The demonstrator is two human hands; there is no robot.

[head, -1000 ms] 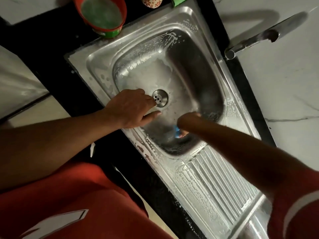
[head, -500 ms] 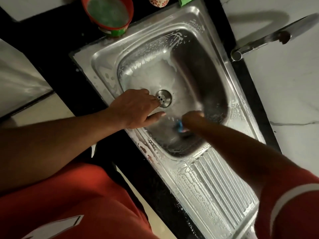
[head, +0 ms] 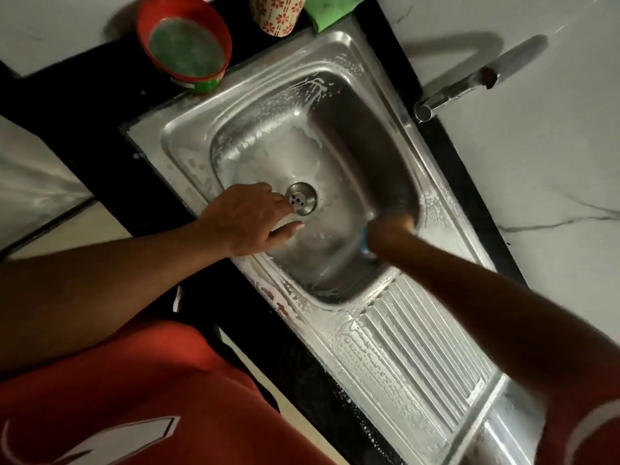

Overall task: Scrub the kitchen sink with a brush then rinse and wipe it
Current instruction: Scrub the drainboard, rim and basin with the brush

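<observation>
Head view.
— Where's the brush?
— Only a blue sliver of brush (head: 364,242) shows, low in the soapy sink (head: 255,105), at the basin corner nearest the draining board (head: 419,357). Right hand (head: 391,228) bunched over it; fingers hidden behind the wrist, so the grip is judged, not seen.
— Risks?
— Suds everywhere. A slick brush could twist out on a hard stroke. Left hand (head: 250,223) braces on the wet near wall and might skid toward the drain (head: 301,199). Splash could reach the red bowl (head: 188,38) by the far corner.
— Poses?
— Right arm reaches in long over the draining board, wrist bent down. Left: flat, fingers straight, lightly spread, holding nothing, fingertips just beside the drain.
</observation>
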